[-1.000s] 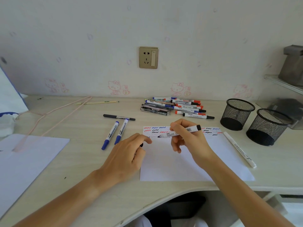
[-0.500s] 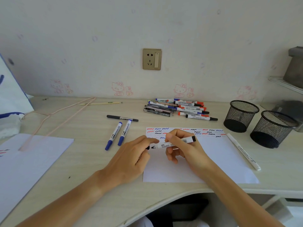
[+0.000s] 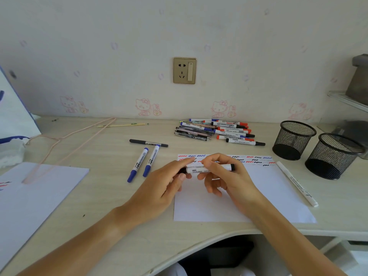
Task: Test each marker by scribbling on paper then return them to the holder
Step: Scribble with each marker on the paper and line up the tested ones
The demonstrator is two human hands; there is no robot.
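A white marker with black ends (image 3: 211,168) lies level above the white paper (image 3: 274,188). My right hand (image 3: 225,176) grips its barrel near the middle. My left hand (image 3: 165,184) pinches the black cap at the marker's left end, pressed against the barrel. The paper's top edge carries rows of red, blue and black scribbles (image 3: 253,159). A pile of several markers and pens (image 3: 217,131) lies behind the paper. Two empty black mesh holders (image 3: 294,140) (image 3: 334,156) stand at the right.
Two blue markers (image 3: 146,163) and a black pen (image 3: 148,143) lie left of the paper. A white pen (image 3: 296,184) lies along the paper's right edge. Another sheet (image 3: 33,196) covers the near left of the desk, with a pink hanger (image 3: 65,144) behind it.
My right hand lowered the marker and brought it leftwards to my left hand. The cap held in my left hand now meets the marker's tip end.
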